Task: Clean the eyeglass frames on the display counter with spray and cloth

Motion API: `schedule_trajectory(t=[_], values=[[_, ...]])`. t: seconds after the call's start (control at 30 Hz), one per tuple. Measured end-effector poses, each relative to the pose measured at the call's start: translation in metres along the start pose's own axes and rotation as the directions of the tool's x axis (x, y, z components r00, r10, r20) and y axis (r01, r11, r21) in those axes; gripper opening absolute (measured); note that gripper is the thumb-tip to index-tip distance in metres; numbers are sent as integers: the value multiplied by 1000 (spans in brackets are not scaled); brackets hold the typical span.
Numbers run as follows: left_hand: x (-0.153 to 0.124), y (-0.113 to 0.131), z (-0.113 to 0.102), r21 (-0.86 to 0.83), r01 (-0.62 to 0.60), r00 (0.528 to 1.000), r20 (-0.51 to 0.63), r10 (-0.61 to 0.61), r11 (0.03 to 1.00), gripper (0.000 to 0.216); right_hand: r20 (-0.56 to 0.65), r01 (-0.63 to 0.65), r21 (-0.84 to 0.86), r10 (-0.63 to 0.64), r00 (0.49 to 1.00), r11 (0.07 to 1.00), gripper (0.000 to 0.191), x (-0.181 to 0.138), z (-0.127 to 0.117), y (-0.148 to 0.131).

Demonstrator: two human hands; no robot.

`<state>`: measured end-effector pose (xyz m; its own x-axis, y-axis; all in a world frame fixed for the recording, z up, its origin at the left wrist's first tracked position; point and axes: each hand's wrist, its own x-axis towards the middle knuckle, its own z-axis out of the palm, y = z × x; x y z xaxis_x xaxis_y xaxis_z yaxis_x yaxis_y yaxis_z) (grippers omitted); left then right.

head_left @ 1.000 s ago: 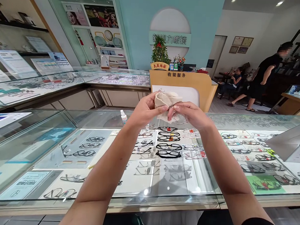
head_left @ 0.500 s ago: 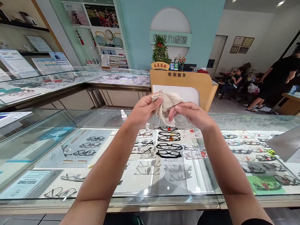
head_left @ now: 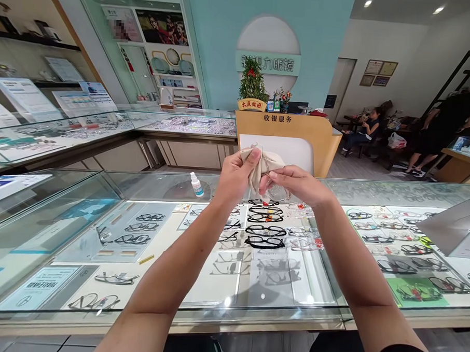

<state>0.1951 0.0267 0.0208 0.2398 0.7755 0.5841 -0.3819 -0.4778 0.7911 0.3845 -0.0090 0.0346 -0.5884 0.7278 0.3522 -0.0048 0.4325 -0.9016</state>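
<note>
1. Head view, containers: the glass display case [head_left: 283,324] in front of the person holds rows of spectacles, with a stack of black frames [head_left: 265,242] near the middle and a pair on a green sheet [head_left: 443,299] at the right. A small white bottle [head_left: 196,186] stands on its glass top, left of the hands.
2. From here, some of the rows are blocked by the forearms, and reflections blur others. The person in black [head_left: 455,121] at the far right is cut off by the edge.
3. The left hand [head_left: 235,173] has its thumb pressed down on a bunched beige cloth [head_left: 272,159], pinching it against the fingers.
4. The right hand [head_left: 299,183] has thumb and fingers closed on thin-rimmed glasses [head_left: 280,192], held above the case against the cloth; a clear lens shows below the fingers, but the cloth and hands hide most of the frame.
</note>
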Motion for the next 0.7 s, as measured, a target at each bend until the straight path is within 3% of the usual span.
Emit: schedule_trajectory(t=[0.27,0.37,0.5,0.7], values=[[17,-3,-13,-137,89,995,-38,-95,987,57,-178,114,18,-109,978,993,40,0,-11,6],[19,-4,-20,-124,102,994,-37,-107,987,57,-301,160,47,-139,943,986,36,-2,-14,5],[17,-4,-23,-55,163,986,42,-160,985,59,-430,218,-47,-217,876,975,33,0,-15,8],[5,-4,-9,30,212,964,160,-214,977,61,-410,279,-99,-294,863,955,31,11,-6,17]])
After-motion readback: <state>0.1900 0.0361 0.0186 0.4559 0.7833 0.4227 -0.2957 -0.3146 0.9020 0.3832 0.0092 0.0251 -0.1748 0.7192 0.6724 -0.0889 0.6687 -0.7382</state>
